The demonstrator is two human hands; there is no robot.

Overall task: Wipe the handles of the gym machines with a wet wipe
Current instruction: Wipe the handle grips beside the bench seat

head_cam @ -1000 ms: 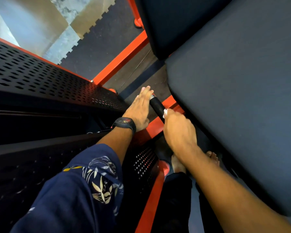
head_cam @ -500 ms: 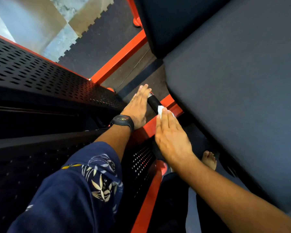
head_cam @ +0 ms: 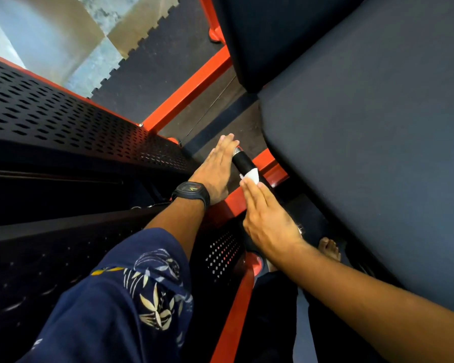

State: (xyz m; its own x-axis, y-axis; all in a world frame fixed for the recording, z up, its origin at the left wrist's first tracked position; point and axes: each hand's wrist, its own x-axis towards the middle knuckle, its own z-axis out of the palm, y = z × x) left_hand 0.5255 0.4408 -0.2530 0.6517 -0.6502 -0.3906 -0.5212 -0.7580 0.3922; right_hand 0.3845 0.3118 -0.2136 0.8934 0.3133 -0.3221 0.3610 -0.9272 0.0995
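Flat and spread, the left hand (head_cam: 215, 169) has no grip on anything: its fingers lie straight, the palm side pressed against the left flank of the short black handle (head_cam: 243, 161), as if to steady it. A dark wristwatch (head_cam: 192, 193) sits on that wrist, and a navy patterned sleeve (head_cam: 131, 297) fills the lower left, with the black perforated guard (head_cam: 76, 127) of the machine running behind.

Moving right, the handle pokes up from the orange frame (head_cam: 228, 203), its silver end cap level with the left fingertips. About halfway down it, the white wet wipe (head_cam: 252, 176) is draped over the black foam. The right hand (head_cam: 268, 218) comes next, also open, fingers held together and flat, their tips pressing the wipe onto the handle rather than closing round it. Farther right the dark seat pad (head_cam: 364, 153) crowds close beside the handle.

That wipe looks limp, thin and damp, so it should mould to the round bar easily but could bunch or slide off under flat fingers alone. I'd judge it handles best pinned under a curled palm wrapped round the bar. The handle seems rigid and fixed to the frame, with a soft, slightly grippy sleeve.
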